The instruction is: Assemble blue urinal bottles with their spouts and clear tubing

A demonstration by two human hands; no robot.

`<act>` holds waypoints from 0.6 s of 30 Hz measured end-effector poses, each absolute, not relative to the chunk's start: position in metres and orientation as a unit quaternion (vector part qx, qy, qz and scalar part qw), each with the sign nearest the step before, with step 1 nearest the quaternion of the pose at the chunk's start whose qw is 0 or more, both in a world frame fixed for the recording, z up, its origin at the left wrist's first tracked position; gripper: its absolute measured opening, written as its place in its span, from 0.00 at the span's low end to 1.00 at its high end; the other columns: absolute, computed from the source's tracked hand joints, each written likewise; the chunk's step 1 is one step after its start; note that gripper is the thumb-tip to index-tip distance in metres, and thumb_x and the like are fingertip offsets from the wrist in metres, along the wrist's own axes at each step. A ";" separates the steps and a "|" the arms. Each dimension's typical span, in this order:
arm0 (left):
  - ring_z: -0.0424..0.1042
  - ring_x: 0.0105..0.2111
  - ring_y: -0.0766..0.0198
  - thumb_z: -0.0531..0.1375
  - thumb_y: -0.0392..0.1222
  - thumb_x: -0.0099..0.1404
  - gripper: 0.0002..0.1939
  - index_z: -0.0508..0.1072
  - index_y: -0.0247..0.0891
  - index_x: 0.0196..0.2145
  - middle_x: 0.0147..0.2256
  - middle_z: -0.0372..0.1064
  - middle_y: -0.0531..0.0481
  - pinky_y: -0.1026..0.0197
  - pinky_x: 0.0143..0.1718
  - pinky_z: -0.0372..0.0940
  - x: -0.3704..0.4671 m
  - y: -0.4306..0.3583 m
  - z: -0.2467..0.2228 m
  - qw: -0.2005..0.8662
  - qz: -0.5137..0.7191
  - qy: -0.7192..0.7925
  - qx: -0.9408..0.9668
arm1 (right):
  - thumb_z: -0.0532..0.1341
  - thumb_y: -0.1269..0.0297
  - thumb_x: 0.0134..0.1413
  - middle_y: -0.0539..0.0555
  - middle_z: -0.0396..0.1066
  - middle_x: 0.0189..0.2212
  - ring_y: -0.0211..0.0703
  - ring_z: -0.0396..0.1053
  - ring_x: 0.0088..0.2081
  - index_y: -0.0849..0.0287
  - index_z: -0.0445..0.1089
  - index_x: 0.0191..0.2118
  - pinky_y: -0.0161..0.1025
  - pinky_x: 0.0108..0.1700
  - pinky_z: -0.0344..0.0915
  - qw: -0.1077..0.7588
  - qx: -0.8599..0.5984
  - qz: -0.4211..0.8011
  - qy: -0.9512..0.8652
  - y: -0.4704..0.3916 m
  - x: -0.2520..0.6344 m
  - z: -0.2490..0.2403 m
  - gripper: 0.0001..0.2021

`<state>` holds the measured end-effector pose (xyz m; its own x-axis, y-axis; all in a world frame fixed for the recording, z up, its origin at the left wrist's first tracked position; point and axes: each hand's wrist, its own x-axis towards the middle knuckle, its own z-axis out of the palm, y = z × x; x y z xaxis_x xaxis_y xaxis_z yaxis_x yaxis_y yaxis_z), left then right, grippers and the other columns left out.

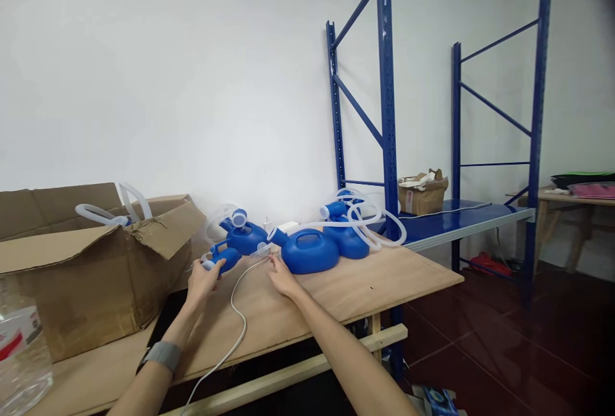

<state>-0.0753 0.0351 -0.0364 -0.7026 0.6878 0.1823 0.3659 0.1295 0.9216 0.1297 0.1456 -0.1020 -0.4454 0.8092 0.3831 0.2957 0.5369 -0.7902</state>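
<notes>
My left hand (202, 281) is closed around a small blue plastic piece (225, 260) with a white end and a little loop handle, held just above the table. To its right, my right hand (282, 276) pinches at the edge of a clear plastic piece (261, 249); the exact grip is hard to see. Right behind that hand lies a blue plastic jug (310, 253) with a handle and an open spout. Another blue jug (353, 243) with a white hose (368, 220) stands behind it. Further left is a third blue jug (247, 238).
An open cardboard box (91, 288) with hoses sticking out stands left on the wooden table (408, 278). A clear bottle (22, 352) is at the near left. A white cable (244, 326) runs over the front edge. Blue metal shelving (388, 95) rises at the right.
</notes>
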 end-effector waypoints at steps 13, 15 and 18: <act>0.75 0.53 0.36 0.57 0.62 0.63 0.35 0.65 0.32 0.56 0.52 0.75 0.26 0.41 0.53 0.67 -0.087 0.046 -0.055 0.004 0.531 0.777 0.337 | 0.54 0.61 0.68 0.56 0.75 0.47 0.52 0.71 0.51 0.51 0.72 0.54 0.46 0.53 0.67 0.436 -0.359 0.103 -0.819 0.112 0.159 -0.039 0.15; 0.74 0.55 0.35 0.57 0.62 0.64 0.34 0.64 0.31 0.57 0.53 0.74 0.25 0.41 0.54 0.67 -0.086 0.045 -0.054 0.002 0.534 0.778 0.330 | 0.55 0.56 0.67 0.55 0.75 0.40 0.52 0.72 0.46 0.53 0.71 0.54 0.47 0.53 0.66 0.501 -0.388 0.086 -0.769 0.126 0.201 -0.020 0.16; 0.72 0.57 0.34 0.57 0.61 0.65 0.35 0.64 0.31 0.59 0.55 0.72 0.24 0.41 0.55 0.66 -0.084 0.043 -0.052 0.000 0.536 0.779 0.327 | 0.55 0.52 0.64 0.63 0.71 0.52 0.58 0.67 0.56 0.58 0.68 0.60 0.54 0.61 0.62 0.575 -0.449 -0.007 -0.684 0.166 0.287 0.000 0.24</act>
